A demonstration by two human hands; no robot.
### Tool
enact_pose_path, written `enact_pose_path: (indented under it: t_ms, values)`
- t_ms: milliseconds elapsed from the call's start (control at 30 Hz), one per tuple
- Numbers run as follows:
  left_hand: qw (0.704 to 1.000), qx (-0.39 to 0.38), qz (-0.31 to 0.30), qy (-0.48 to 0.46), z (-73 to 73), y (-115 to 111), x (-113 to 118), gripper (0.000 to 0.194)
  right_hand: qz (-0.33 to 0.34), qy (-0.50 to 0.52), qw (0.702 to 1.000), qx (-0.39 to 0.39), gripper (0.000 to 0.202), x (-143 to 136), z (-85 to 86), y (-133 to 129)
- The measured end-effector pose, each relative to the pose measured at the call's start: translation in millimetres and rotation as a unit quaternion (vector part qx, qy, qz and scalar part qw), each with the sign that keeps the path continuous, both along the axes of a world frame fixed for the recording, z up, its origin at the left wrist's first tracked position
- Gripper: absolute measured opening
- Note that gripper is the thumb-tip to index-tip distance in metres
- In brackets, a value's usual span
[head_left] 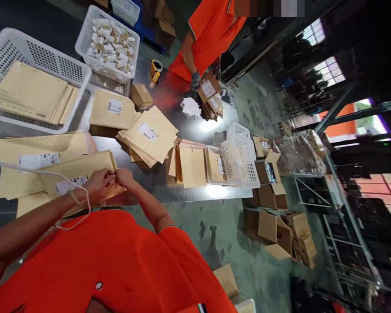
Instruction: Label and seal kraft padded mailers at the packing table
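Note:
My left hand (pixel 99 184) and my right hand (pixel 123 177) meet at the end of a tan padded envelope (pixel 81 167). Fingers of both hands are closed on its edge; exactly what lies between the fingertips is too small to see. A white shipping label shows on the envelope's face, partly behind my left wrist. Beneath and beside it lie more labelled envelopes (pixel 13 148). A white cable (pixel 52 173) crosses over my left forearm. Just beyond my hands, a fanned pile of envelopes (pixel 154 134) rests on the metal table (pixel 150 187).
A white basket (pixel 81 69) holds envelopes; another basket (pixel 80 43) holds small white bottles. A tape dispenser (pixel 155 71) stands near a small carton (pixel 141 96). Across the table, a co-worker's gloved hand (pixel 195 81) touches labelled boxes (pixel 210 89). Open cartons (pixel 273 230) stand on the floor right.

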State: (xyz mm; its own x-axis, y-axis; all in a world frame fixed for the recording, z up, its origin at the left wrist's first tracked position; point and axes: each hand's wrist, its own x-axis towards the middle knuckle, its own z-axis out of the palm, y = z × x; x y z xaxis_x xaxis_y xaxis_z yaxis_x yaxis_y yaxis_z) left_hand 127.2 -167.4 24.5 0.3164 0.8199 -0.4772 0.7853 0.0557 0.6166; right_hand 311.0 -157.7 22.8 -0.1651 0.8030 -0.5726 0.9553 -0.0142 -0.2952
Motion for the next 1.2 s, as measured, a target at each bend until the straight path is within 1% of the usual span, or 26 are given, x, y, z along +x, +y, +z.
enact_pose_path:
  t_ms: [33, 100, 167, 233, 300, 367, 433, 500, 567, 667, 700, 733, 767, 833, 867, 933, 967, 1033, 1133, 1167, 1200]
  values:
    - [1.0, 0.004, -0.002, 0.005, -4.6, 8, -13, 0.029, -0.014, -0.014, 1.0, 0.0, 0.017, 9, 0.0, 2]
    - [0.998, 0.034, -0.018, 0.045, -14.5, 25, -40, 0.036, -0.072, -0.021, 0.997, 0.016, 0.025, 25, -3.3, 11]
    - [0.989, 0.075, -0.095, 0.079, -23.8, 38, -62, 0.048, -0.151, 0.029, 0.986, 0.062, 0.025, 31, -11.0, 27]
    - [0.976, 0.098, -0.176, 0.085, -31.5, 46, -71, 0.066, -0.218, 0.122, 0.963, 0.103, 0.022, 26, -21.4, 49]
    - [0.969, 0.094, -0.212, 0.091, -37.8, 48, -69, 0.084, -0.241, 0.191, 0.945, 0.116, 0.028, 10, -31.5, 71]
    - [0.964, 0.086, -0.223, 0.113, -43.2, 46, -63, 0.095, -0.238, 0.212, 0.942, 0.107, 0.027, -8, -39.2, 88]
    - [0.965, 0.08, -0.211, 0.131, -48.0, 42, -58, 0.1, -0.242, 0.216, 0.941, 0.098, 0.016, -21, -43.4, 97]
    - [0.967, 0.082, -0.205, 0.129, -51.3, 40, -58, 0.1, -0.262, 0.231, 0.932, 0.097, 0.007, -25, -44.0, 99]
    - [0.969, 0.082, -0.199, 0.122, -52.9, 38, -60, 0.099, -0.299, 0.256, 0.913, 0.109, 0.008, -16, -40.9, 95]
    - [0.971, 0.08, -0.194, 0.116, -52.6, 37, -62, 0.1, -0.374, 0.292, 0.869, 0.14, 0.018, 14, -31.0, 85]
    - [0.971, 0.08, -0.193, 0.115, -52.4, 37, -61, 0.1, -0.387, 0.295, 0.861, 0.146, 0.021, 25, -27.4, 82]
    - [0.971, 0.081, -0.195, 0.116, -52.2, 37, -60, 0.099, -0.392, 0.297, 0.858, 0.147, 0.021, 34, -24.3, 78]
    - [0.969, 0.082, -0.199, 0.117, -52.2, 37, -59, 0.099, -0.386, 0.297, 0.862, 0.144, 0.02, 40, -22.3, 76]
    - [0.967, 0.083, -0.206, 0.124, -52.6, 38, -54, 0.099, -0.357, 0.289, 0.879, 0.128, 0.014, 38, -22.0, 73]
    - [0.966, 0.083, -0.208, 0.128, -53.1, 39, -52, 0.099, -0.344, 0.286, 0.886, 0.12, 0.013, 31, -23.7, 74]
    - [0.965, 0.08, -0.209, 0.135, -54.4, 41, -47, 0.1, -0.323, 0.282, 0.897, 0.109, 0.02, 11, -29.2, 79]
    - [0.965, 0.079, -0.21, 0.138, -55.0, 42, -46, 0.101, -0.318, 0.281, 0.899, 0.105, 0.023, 1, -32.3, 83]
    - [0.963, 0.075, -0.214, 0.145, -55.9, 43, -45, 0.1, -0.316, 0.28, 0.902, 0.097, 0.024, -16, -37.6, 90]
    - [0.961, 0.065, -0.22, 0.155, -56.0, 44, -45, 0.101, -0.324, 0.295, 0.895, 0.088, 0.028, -26, -43.1, 97]
    - [0.961, 0.063, -0.22, 0.157, -55.7, 44, -45, 0.102, -0.339, 0.307, 0.884, 0.09, 0.026, -26, -44.3, 96]
    - [0.96, 0.063, -0.219, 0.16, -55.3, 43, -45, 0.102, -0.367, 0.323, 0.867, 0.097, 0.023, -24, -45.1, 94]
